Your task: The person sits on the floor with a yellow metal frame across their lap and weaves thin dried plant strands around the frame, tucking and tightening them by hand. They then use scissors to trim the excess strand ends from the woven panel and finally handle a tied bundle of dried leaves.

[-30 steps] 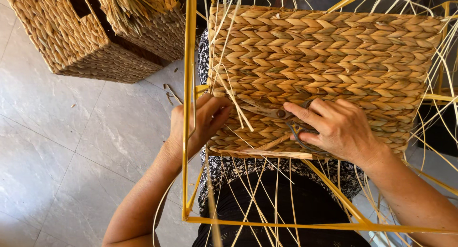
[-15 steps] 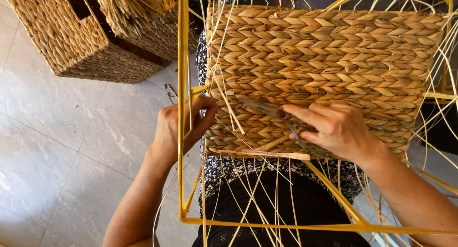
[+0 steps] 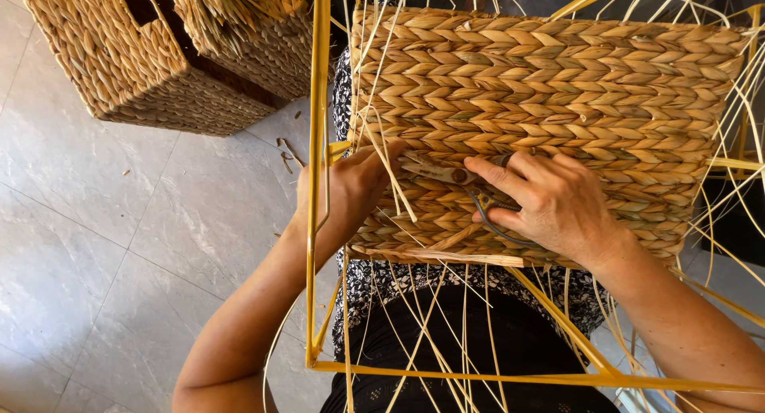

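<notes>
Since half a second ago, the left hand (image 3: 351, 191) has slid rightward from the yellow post onto the weave, its fingertips now pressing the panel's left edge, while the right hand has scarcely shifted.

Nearest the camera, one yellow frame (image 3: 316, 222) runs as a bar along the bottom and rises as an upright post on the left; the left forearm passes close beside that post, with little room between them. Many thin loose strands (image 3: 446, 325) hang down across the lap inside the frame, too many to count, crowding the space below the panel.

Above them, the woven panel (image 3: 558, 78) fills the frame's upper part, its lower edge ragged and unfinished, its left edge touching the left fingertips. The left hand is half curled, pinching one pale strand against the weave. The right hand (image 3: 550, 202) rests on the panel's lower middle, fingers closed round a pair of scissors (image 3: 446, 174), whose blades point left toward the other hand; the two hands are near each other but apart.

Farther off, at top left, two finished woven baskets (image 3: 119, 62) stand on the grey tiled floor (image 3: 103, 245), well apart from the hands. A few short offcuts (image 3: 288, 154) lie on the tiles between basket and frame. Left of the post the floor offers the widest room.
</notes>
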Tool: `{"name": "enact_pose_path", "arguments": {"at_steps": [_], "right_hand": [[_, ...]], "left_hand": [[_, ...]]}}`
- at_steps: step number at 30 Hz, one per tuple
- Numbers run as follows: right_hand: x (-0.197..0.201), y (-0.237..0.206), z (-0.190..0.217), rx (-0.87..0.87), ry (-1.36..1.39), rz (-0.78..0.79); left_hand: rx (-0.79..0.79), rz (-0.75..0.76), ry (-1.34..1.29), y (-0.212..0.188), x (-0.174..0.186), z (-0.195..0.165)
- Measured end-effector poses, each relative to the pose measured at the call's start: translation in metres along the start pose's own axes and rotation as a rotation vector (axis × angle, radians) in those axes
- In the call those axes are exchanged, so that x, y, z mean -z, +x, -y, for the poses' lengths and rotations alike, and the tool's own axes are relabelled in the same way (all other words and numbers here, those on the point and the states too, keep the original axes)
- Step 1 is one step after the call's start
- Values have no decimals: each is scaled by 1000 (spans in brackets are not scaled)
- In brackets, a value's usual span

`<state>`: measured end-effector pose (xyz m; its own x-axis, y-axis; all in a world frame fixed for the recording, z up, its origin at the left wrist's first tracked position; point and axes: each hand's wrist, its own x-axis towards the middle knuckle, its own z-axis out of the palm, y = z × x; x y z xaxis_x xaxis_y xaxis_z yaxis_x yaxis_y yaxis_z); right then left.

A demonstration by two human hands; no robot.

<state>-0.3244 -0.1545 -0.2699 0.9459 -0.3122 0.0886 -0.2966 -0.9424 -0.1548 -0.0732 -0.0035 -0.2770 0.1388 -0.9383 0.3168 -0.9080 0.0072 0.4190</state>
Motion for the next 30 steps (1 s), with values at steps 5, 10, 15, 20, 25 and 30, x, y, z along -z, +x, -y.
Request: {"name": "enact_pose_path", "arguments": {"at_steps": [5,10,15,20,25,30], "right_hand": [[0,3,1,-2,10,4],[-13,14,3,51,14,-41],[-15,11,1,49,-10,-12],[-13,7,6,50,-1,-8],[-11,10,7,26,25,-20],[-21,10,8,13,22,32]], "left_hand": [[19,-53,17,1,-2,9],[52,-41,39,-3,0,13],[69,-54,5,-2,-1,8],[80,-91,9,-4,-4,6],[98,9,-114,-9,0,15],[168,86,-62,-10,-1,17]]}}
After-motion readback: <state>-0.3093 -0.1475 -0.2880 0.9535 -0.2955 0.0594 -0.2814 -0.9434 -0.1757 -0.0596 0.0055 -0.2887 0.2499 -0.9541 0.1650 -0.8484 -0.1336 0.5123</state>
